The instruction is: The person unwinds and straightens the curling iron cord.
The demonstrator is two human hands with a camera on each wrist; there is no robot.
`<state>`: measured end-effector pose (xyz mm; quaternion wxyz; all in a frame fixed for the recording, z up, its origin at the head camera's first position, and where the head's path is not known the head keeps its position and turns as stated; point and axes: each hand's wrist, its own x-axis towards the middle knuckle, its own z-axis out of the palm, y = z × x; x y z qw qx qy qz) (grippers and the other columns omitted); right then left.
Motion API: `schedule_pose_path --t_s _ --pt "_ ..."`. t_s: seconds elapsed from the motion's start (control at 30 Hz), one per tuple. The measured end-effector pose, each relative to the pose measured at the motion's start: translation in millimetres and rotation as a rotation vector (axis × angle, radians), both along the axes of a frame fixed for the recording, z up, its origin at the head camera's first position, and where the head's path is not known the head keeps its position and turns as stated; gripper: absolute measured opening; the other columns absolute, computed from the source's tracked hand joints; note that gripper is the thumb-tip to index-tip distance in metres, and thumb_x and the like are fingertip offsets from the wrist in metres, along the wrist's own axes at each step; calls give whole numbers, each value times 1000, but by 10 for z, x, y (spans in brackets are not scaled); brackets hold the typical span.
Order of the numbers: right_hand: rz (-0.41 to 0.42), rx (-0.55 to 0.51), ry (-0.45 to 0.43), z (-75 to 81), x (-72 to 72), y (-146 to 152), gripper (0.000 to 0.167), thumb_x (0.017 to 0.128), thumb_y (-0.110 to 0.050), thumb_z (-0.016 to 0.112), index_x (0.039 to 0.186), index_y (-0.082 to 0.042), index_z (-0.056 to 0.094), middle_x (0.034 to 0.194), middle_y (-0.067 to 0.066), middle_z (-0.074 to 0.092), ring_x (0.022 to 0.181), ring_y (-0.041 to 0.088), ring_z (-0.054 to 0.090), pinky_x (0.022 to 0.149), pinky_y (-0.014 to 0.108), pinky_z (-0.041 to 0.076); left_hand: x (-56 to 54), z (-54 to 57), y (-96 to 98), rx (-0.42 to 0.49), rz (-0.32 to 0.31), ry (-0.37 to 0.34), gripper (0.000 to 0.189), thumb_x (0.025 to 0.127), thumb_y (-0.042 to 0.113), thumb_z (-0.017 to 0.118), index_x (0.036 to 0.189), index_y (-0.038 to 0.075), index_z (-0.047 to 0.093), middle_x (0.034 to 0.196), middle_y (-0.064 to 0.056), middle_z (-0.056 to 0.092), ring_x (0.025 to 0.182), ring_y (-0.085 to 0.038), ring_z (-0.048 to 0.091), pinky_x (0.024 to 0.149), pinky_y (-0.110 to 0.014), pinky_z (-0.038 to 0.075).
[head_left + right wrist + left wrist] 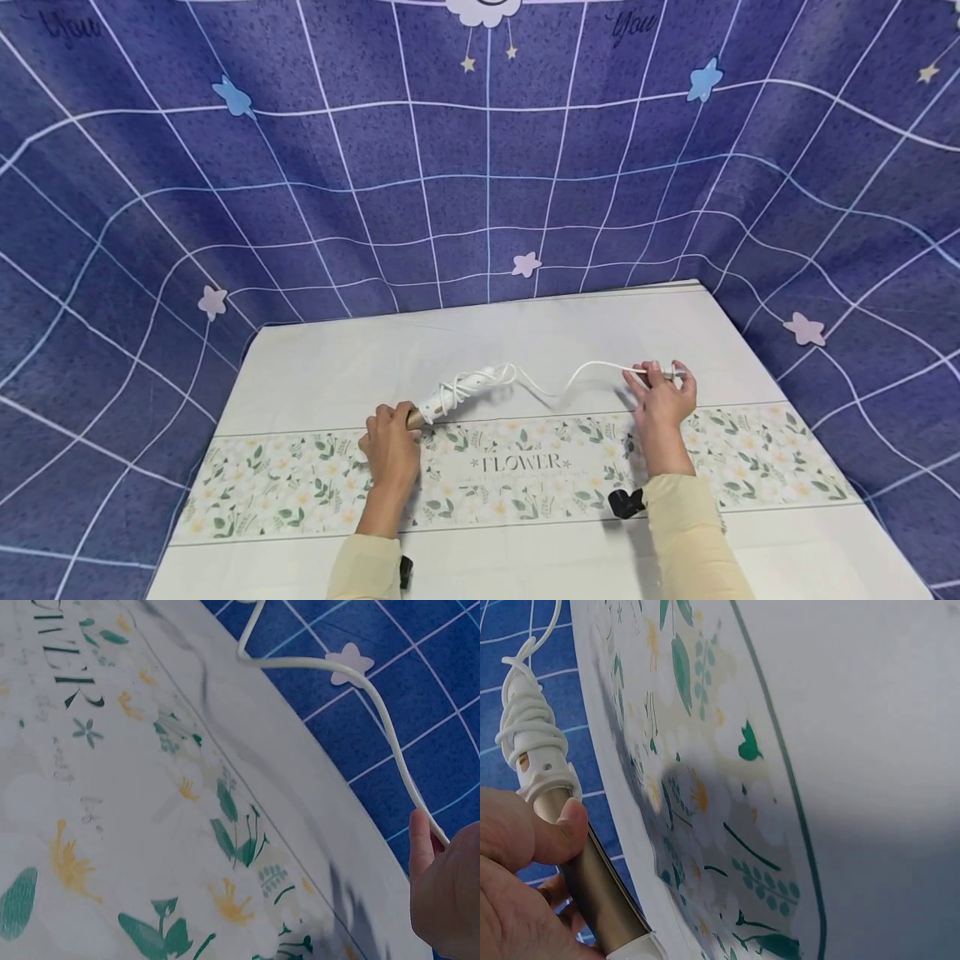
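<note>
My left hand point(391, 448) grips the bronze barrel of a curling iron point(604, 881), thumb laid along the metal in the left wrist view. Its white handle point(459, 390) points away to the right, wound with several loops of white cord. From the handle a free length of cord point(564, 392) runs in a loose wave to my right hand point(664, 412). There, the fingers pinch the cord's plug end, mostly hidden behind them. In the right wrist view the cord point(390, 727) rises above the table; the plug is out of sight.
The table wears a white cloth point(465, 337) with a floral band printed "FLOWER" point(521, 462). Blue curtains point(450, 150) with white grid lines and stars hang behind and at both sides. Black wrist-camera mounts point(626, 503) show by the sleeves.
</note>
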<state>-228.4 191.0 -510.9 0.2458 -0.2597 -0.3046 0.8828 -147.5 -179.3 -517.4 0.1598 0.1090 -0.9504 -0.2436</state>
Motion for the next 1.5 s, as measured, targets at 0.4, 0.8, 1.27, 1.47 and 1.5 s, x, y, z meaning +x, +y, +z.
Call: schedule_pose_path --t_s 0.4,0.8,1.27,1.47,1.5 --pt "155 70 -173 -107 9 52 74 93 0 57 154 -21 20 110 16 62 98 27 65 83 40 53 5 -16 -7 14 13 27 38 78 0 74 115 8 65 101 -16 54 98 -36 49 84 -59 37" --pt "154 144 -259 -309 2 59 71 96 -5 55 155 -13 17 113 17 60 83 19 69 79 32 55 -1 -18 14 19 21 17 39 77 2 75 115 9 65 101 -16 54 97 -35 49 81 -58 38" --pt "219 265 -366 -324 15 61 66 97 -4 53 154 -18 21 132 19 50 77 16 69 77 31 56 5 -24 32 10 18 31 41 76 2 77 115 8 65 99 -15 54 95 -35 49 82 -58 38" --pt "244 340 -379 -339 26 46 68 98 -3 51 155 -19 17 138 22 48 85 18 70 77 31 56 7 -14 29 13 18 15 41 77 2 76 116 8 65 100 -16 54 95 -34 49 83 -59 37" --pt "245 351 -376 -342 25 44 69 98 -2 50 155 -19 15 138 22 48 90 20 69 77 31 56 6 -11 28 16 17 7 41 78 3 75 117 8 65 101 -16 54 95 -34 49 83 -59 37"
